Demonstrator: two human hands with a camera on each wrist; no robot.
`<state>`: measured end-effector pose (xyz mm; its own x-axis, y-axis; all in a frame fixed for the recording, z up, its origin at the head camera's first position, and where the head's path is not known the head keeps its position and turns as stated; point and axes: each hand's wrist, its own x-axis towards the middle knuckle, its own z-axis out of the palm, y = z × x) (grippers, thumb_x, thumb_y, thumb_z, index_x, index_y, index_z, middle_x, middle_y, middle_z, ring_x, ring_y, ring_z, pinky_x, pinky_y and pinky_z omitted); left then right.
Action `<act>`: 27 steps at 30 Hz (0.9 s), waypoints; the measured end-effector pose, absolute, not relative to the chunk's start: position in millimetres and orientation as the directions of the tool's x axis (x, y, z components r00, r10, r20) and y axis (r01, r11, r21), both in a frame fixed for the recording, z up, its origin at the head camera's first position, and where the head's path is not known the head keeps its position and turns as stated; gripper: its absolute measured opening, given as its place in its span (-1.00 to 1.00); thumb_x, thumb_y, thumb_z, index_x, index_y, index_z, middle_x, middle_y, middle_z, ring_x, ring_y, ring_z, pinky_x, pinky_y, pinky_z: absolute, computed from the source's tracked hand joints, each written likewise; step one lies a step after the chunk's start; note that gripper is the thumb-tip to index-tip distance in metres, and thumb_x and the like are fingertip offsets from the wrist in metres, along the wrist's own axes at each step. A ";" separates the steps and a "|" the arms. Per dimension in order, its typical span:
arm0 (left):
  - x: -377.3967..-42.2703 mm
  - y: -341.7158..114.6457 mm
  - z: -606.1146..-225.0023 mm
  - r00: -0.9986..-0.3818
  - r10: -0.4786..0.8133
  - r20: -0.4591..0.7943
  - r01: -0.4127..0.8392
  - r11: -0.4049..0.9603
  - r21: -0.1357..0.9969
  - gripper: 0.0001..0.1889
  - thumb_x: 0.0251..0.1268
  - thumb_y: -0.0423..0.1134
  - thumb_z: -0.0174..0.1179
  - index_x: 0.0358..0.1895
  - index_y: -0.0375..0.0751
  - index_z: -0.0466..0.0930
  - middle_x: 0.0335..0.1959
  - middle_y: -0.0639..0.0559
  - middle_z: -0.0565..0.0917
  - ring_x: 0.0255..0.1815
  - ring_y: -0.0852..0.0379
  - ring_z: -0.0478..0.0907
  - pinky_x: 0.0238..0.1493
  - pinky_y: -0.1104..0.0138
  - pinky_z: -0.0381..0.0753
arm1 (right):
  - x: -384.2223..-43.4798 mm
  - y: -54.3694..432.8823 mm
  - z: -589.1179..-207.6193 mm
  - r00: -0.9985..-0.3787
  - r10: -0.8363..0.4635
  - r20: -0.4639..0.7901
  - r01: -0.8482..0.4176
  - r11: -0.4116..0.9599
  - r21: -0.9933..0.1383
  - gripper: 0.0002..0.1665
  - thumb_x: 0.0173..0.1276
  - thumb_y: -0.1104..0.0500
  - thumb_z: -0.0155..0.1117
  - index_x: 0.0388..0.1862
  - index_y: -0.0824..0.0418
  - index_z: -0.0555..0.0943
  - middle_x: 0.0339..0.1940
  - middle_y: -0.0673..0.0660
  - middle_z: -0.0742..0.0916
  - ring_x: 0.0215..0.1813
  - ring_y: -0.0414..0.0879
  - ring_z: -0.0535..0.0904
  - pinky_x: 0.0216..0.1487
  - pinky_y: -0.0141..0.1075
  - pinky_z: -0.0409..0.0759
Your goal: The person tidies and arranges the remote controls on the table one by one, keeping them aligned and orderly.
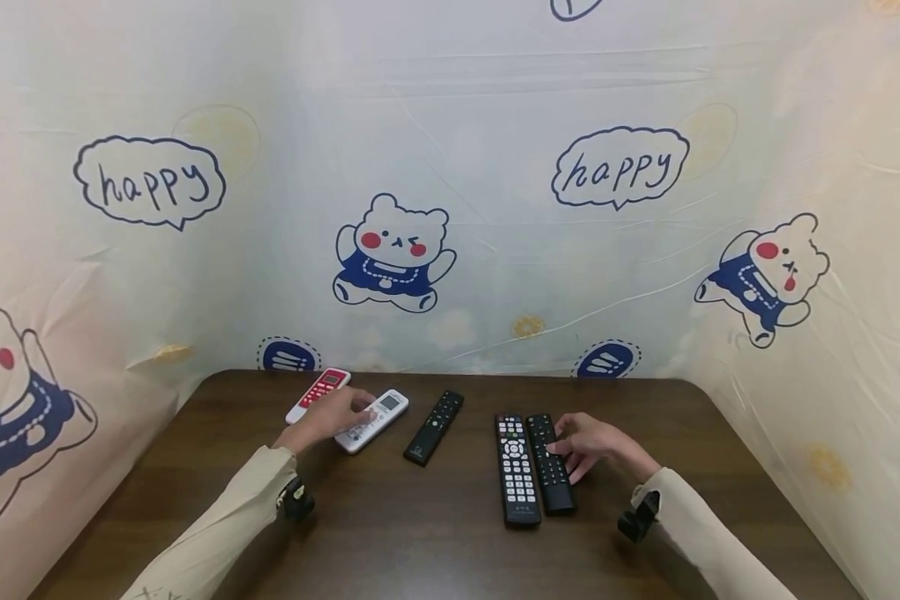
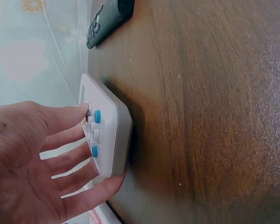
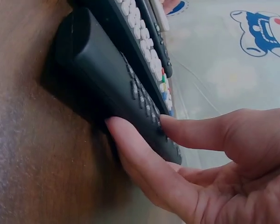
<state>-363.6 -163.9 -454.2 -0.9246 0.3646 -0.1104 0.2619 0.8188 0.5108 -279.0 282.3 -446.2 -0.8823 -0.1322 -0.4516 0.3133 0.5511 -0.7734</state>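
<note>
In the head view, my left hand [image 1: 332,414] pinches a white remote control [image 1: 388,406] at the left of the table. Its thumb lies on the button face and the fingers are at the side edge, as the left wrist view of the white remote [image 2: 109,126] shows. At the right, my right hand [image 1: 588,442] holds a black remote control [image 1: 558,492] by its side. The right wrist view has that hand's thumb on the buttons of the black remote [image 3: 102,65] and its fingers against the edge. A larger black remote with white buttons [image 1: 522,510] lies just left of it.
A red and white remote [image 1: 296,412] lies behind my left hand. Between the hands a small black remote [image 1: 433,429] lies slanted on the brown wooden table [image 1: 390,533]. A printed curtain [image 1: 495,275] hangs behind the table and along both sides.
</note>
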 end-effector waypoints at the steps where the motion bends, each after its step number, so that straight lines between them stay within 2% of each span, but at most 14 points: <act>1: -363.7 -163.7 -453.6 -0.925 0.364 -0.112 0.261 0.819 0.510 -0.59 0.47 -0.23 0.33 0.29 -0.30 0.64 0.14 -0.26 0.73 0.02 -0.07 0.68 0.13 -0.05 0.68 | -278.0 281.1 -445.6 -0.880 -0.136 -0.455 0.309 0.563 -0.766 -0.58 0.52 0.29 0.30 0.22 0.41 0.39 -0.27 0.32 0.72 -0.43 -0.02 0.75 -0.35 -0.17 0.82; 5: -362.6 -162.9 -453.3 -0.925 0.361 -0.116 0.256 0.821 0.510 -0.59 0.47 -0.23 0.32 0.29 -0.29 0.64 0.13 -0.25 0.73 0.01 -0.06 0.67 0.13 -0.03 0.68 | -275.0 278.0 -442.9 -0.879 -0.118 -0.461 0.314 0.585 -0.748 -0.67 0.51 0.30 0.31 0.10 0.38 0.41 -0.35 0.31 0.73 -0.49 -0.02 0.75 -0.38 -0.18 0.81; 9: -359.7 -162.7 -454.3 -0.925 0.361 -0.119 0.252 0.817 0.518 -0.59 0.47 -0.22 0.32 0.30 -0.28 0.64 0.16 -0.25 0.72 0.03 -0.07 0.67 0.17 -0.05 0.68 | -273.8 276.7 -441.3 -0.877 -0.091 -0.471 0.330 0.597 -0.731 -0.69 0.51 0.30 0.31 0.06 0.37 0.40 -0.36 0.31 0.73 -0.49 -0.02 0.76 -0.38 -0.19 0.81; 13: -358.9 -162.3 -453.9 -0.928 0.357 -0.110 0.252 0.816 0.521 -0.59 0.47 -0.23 0.33 0.30 -0.29 0.64 0.16 -0.26 0.72 0.04 -0.08 0.68 0.17 -0.06 0.68 | -274.6 276.7 -440.5 -0.882 -0.075 -0.465 0.334 0.597 -0.729 -0.68 0.50 0.32 0.31 0.08 0.40 0.41 -0.29 0.33 0.70 -0.40 0.01 0.76 -0.33 -0.18 0.82; 18: -359.0 -155.5 -451.2 -0.933 0.346 -0.100 0.263 0.844 0.467 -0.60 0.48 -0.21 0.31 0.27 -0.30 0.65 0.15 -0.25 0.72 0.04 -0.08 0.68 0.16 -0.06 0.68 | -276.3 277.6 -438.0 -0.890 -0.050 -0.454 0.342 0.586 -0.734 -0.63 0.49 0.34 0.31 0.14 0.42 0.39 -0.20 0.34 0.65 -0.29 0.06 0.75 -0.28 -0.14 0.83; 27: -355.6 -153.9 -449.4 -0.946 0.312 -0.087 0.246 0.867 0.433 -0.58 0.48 -0.19 0.30 0.27 -0.35 0.62 0.14 -0.27 0.72 -0.02 -0.08 0.68 0.12 -0.05 0.71 | -279.6 276.6 -440.7 -0.884 -0.054 -0.464 0.350 0.580 -0.736 -0.57 0.49 0.35 0.32 0.20 0.43 0.37 -0.18 0.37 0.64 -0.28 0.10 0.76 -0.26 -0.13 0.83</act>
<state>-355.6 -153.9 -449.4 -0.9462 0.3116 -0.0874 0.2457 0.8674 0.4327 -279.6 276.6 -440.7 -0.8844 -0.0542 -0.4635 0.3500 0.5798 -0.7357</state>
